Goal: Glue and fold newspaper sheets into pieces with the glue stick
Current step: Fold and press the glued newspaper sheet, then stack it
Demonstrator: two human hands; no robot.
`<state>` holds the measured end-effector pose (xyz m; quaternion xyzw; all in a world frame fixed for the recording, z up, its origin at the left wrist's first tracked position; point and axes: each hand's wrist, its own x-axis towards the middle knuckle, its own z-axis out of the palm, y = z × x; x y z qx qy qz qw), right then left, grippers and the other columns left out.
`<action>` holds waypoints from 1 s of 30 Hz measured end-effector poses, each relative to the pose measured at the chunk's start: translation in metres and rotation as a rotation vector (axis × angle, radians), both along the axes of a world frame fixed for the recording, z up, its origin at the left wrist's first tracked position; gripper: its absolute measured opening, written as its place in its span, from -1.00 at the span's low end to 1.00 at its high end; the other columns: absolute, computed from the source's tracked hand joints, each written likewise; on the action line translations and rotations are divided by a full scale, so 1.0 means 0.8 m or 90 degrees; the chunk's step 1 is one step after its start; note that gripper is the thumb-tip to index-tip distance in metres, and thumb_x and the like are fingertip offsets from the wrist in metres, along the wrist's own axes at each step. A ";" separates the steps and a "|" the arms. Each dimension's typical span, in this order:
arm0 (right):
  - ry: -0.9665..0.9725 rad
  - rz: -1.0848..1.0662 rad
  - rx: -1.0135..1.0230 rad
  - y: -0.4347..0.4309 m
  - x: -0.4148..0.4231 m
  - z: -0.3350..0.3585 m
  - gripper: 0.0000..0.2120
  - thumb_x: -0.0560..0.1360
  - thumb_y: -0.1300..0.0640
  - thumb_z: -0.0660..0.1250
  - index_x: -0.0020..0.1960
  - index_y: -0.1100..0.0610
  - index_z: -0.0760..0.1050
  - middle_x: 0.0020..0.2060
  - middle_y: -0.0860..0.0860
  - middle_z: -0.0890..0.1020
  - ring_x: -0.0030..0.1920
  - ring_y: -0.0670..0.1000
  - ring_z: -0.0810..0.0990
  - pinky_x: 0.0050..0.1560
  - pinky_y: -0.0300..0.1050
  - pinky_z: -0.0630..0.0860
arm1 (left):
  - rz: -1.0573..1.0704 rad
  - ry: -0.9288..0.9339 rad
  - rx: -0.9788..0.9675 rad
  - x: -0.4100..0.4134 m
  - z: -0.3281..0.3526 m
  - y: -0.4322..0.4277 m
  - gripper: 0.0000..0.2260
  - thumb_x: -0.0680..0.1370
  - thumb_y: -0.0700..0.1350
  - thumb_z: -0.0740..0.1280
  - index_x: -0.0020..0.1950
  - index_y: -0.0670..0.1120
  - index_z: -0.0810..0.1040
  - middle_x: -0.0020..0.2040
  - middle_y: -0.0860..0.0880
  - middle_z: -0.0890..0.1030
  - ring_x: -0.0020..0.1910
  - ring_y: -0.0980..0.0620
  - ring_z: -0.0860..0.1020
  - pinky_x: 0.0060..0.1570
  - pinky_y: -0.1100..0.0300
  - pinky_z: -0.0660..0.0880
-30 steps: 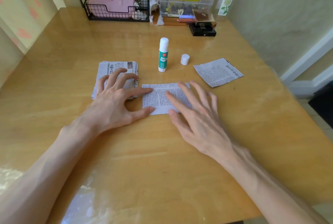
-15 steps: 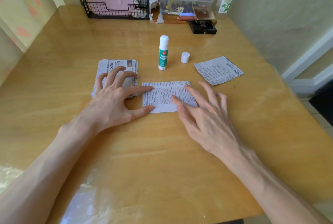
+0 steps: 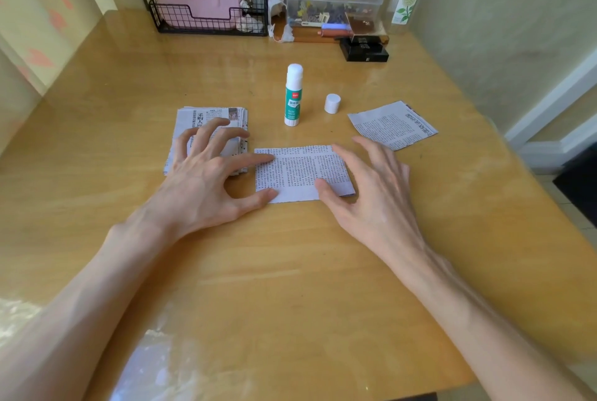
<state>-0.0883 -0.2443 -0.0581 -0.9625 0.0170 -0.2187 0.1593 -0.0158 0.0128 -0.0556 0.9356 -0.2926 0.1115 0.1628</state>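
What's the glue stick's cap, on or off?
Off. The glue stick stands upright; its white cap sits apart beside it.

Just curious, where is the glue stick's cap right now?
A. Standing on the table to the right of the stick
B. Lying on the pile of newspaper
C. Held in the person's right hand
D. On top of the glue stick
A: the white cap stands by itself on the table, just right of the upright glue stick and not touching it.

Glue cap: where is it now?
Head view, centre-right: the white cap stands on the table, just right of the upright glue stick and left of the loose newspaper sheet.
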 end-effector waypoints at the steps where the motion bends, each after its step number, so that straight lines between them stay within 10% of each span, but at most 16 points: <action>1: 0.018 -0.001 0.007 0.009 0.004 0.001 -0.36 0.53 -0.33 0.24 0.50 -0.01 0.49 0.46 0.06 0.46 0.48 0.10 0.39 0.29 0.09 0.32 | 0.000 -0.002 0.000 0.000 0.000 0.000 -0.41 0.46 0.54 0.15 0.38 0.34 0.57 0.45 0.09 0.42 0.59 -0.05 0.20 0.57 -0.16 0.04; 18: 0.173 -0.081 0.075 -0.025 0.006 0.011 0.15 0.32 -0.58 0.34 0.70 -0.08 -0.01 0.56 0.01 0.24 0.58 0.06 0.14 0.48 0.12 0.16 | -0.001 0.021 -0.012 0.004 -0.005 0.003 -0.43 0.46 0.56 0.16 0.39 0.39 0.52 0.45 0.12 0.41 0.60 -0.03 0.18 0.59 -0.15 0.02; 30: 0.240 -0.048 0.174 -0.055 0.007 0.022 -0.20 0.50 -0.27 0.47 0.64 -0.17 0.22 0.57 -0.09 0.29 0.60 0.00 0.12 0.48 -0.02 0.05 | -0.012 0.012 -0.012 0.005 -0.004 0.002 -0.45 0.48 0.53 0.18 0.39 0.37 0.54 0.43 0.11 0.42 0.59 -0.04 0.20 0.57 -0.20 0.07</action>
